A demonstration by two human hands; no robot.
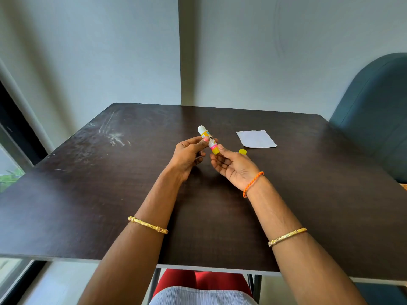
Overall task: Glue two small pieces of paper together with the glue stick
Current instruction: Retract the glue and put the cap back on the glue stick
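An uncapped glue stick (208,138) with a yellow, white and pink label is held above the middle of the dark table (110,194), its white glue end pointing up and away. My left hand (189,155) grips its barrel between thumb and fingers. My right hand (233,167) touches the yellow base with thumb and fingertips, palm turned up. The yellow cap (242,151) lies on the table just right of my right hand. A small white piece of paper (255,139) lies flat beyond the cap. I see only one paper piece.
A teal padded chair (374,111) stands at the table's right side. A grey wall runs close behind the far edge. White smears (112,134) mark the table's far left. A window frame (15,137) lies to the left.
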